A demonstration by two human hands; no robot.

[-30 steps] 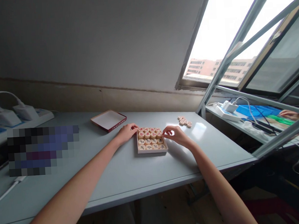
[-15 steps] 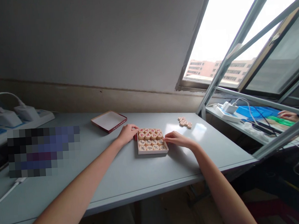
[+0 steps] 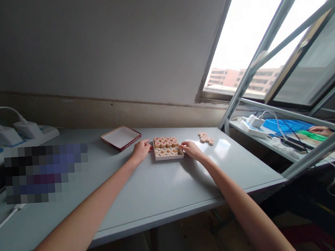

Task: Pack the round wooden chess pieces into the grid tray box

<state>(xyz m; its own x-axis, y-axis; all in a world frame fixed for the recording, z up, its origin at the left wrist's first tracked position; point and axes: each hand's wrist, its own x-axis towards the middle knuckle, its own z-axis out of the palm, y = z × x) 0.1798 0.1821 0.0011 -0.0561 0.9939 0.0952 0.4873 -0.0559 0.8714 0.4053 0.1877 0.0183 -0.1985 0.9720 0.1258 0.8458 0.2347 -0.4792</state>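
A shallow white box (image 3: 168,157) filled with several round wooden chess pieces (image 3: 165,145) lies on the grey table (image 3: 149,194). My left hand (image 3: 140,150) rests at the box's left side, fingers curled against its edge. At the right side, my right hand (image 3: 189,149) touches the box's edge with the fingers bent. Both hands hold the box between them. A small heap of loose wooden pieces (image 3: 206,138) lies farther right on the table.
The red-rimmed box lid (image 3: 121,137) lies upside down left of the box. White chargers on a power strip (image 3: 14,133) sit at the far left. An open window frame (image 3: 254,65) leans over the table's right end; another person's hand (image 3: 321,129) shows beyond it.
The box has slid away from me across the table, with both hands on its sides. My right hand came down from above the pieces to the box's right edge.
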